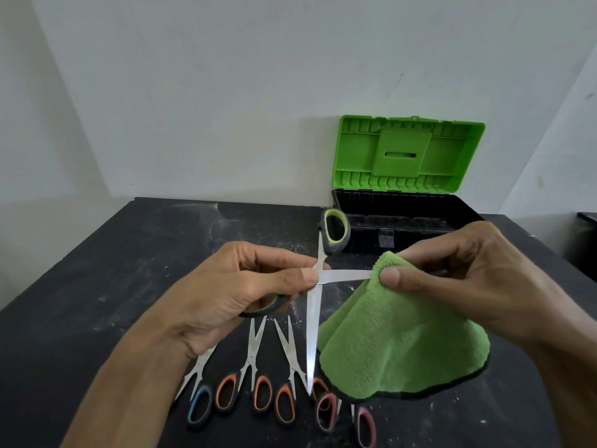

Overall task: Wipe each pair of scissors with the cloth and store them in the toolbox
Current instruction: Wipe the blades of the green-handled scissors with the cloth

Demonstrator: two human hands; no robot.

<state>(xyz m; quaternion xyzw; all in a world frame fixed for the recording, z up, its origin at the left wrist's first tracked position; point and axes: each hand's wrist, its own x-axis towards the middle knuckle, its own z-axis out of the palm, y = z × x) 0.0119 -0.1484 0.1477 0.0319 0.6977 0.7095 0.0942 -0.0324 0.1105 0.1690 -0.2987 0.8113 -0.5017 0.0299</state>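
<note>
The white wall (226,92) rises behind everything and meets a second wall at a corner on my right. Below it spreads the black table (113,270), scuffed and dusted with pale specks. At its far right edge stands the toolbox (410,221), a black base with its bright green lid (407,153) swung up against the wall. The green cloth (403,344) hangs in a cone from my right hand (468,263) down to the tabletop, and its dark-edged hem spreads out there. My right thumb and fingers are curled and pinch the top of the cloth around one blade. My left hand (232,292) holds the yellow-green scissors (342,275) above the table, between me and the toolbox. Its thumb and fingertips pinch them at the pivot, and one handle loop lies in my curled palm. The scissors are spread wide: one blade runs right into the cloth, the other points down toward me, and the free loop sticks up in front of the toolbox. Under my hands more pairs lie in a row near the front edge: the blue-handled scissors (200,405), partly behind my left wrist; the first orange pair (248,376); the second orange pair (289,367), crossed by the hanging blade; and the pink pair (329,412), its blades hidden beneath the cloth.
</note>
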